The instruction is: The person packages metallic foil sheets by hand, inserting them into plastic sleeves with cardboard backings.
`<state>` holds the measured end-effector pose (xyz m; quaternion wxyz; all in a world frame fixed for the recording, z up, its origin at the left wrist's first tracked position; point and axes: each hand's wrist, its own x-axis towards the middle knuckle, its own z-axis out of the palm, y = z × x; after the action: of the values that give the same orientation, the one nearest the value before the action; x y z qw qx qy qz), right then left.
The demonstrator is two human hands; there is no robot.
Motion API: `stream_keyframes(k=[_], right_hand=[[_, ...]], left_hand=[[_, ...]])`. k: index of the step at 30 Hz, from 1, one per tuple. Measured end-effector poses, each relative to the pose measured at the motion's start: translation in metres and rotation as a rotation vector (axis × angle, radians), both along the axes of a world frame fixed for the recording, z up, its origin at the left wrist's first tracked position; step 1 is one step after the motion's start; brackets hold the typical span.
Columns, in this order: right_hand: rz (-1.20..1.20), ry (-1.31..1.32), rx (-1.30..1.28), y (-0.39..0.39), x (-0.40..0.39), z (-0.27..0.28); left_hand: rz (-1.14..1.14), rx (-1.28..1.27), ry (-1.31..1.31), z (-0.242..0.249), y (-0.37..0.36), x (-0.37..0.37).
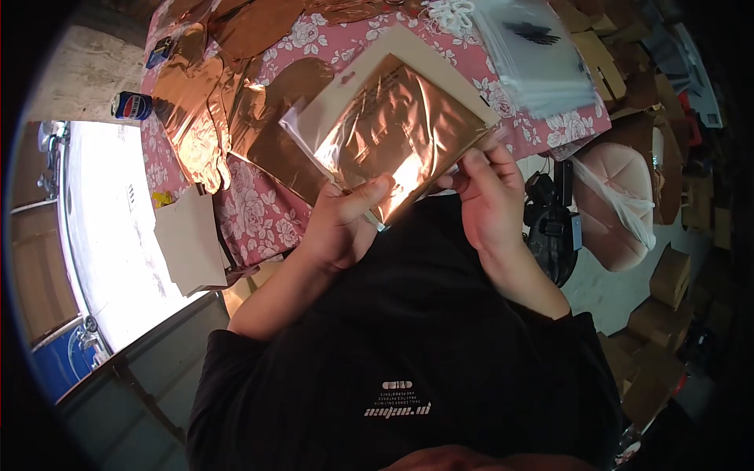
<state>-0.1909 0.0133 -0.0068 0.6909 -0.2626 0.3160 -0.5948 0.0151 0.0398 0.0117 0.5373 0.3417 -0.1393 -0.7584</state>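
Both hands hold a clear plastic package with a beige card [452, 67] and a folded shiny copper-coloured foil balloon [397, 129] inside it. My left hand [345, 224] grips its lower left edge, the thumb lying across the front. On the lower right edge, my right hand [491, 188] pinches the plastic between thumb and fingers. The package is tilted, with one corner pointing down toward my body. Behind it, flat copper foil balloons [294, 102] lie on the pink floral tablecloth [255, 216].
A stack of clear plastic bags [538, 63] lies at the table's right end, near a white string bundle [452, 16]. A blue can [131, 106] is at the left. A cardboard box [188, 243] stands by the table. Right of me are a black bag [554, 235] and a pink padded seat [616, 204].
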Motion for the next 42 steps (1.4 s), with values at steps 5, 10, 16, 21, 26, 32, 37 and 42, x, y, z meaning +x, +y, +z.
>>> stream_keyframes(k=[5,10,16,21,26,32,37,42], right_hand=[[0.023,0.049,0.029,0.003,0.004,0.006],[0.046,0.094,-0.017,0.000,-0.002,-0.014],[0.067,0.010,-0.021,0.005,0.010,-0.003],[0.054,0.148,-0.062,0.009,0.016,-0.010],[0.061,0.127,-0.031,0.006,0.015,-0.013],[0.116,0.064,-0.052,0.016,0.032,-0.001],[0.078,0.103,-0.094,0.014,0.042,-0.016],[0.073,0.143,-0.135,0.014,0.043,-0.016]], left_hand=[[-0.031,0.015,-0.009,0.002,-0.001,0.004],[-0.035,-0.044,-0.038,-0.008,0.003,0.001],[0.004,-0.085,-0.023,-0.011,0.002,0.000],[-0.032,-0.042,-0.099,-0.023,0.005,0.006],[-0.060,-0.062,-0.024,-0.015,0.006,0.000],[0.002,-0.103,-0.043,-0.017,0.000,-0.002],[-0.058,-0.219,0.019,-0.013,0.000,-0.011],[-0.019,-0.105,0.017,-0.015,-0.001,-0.007]])
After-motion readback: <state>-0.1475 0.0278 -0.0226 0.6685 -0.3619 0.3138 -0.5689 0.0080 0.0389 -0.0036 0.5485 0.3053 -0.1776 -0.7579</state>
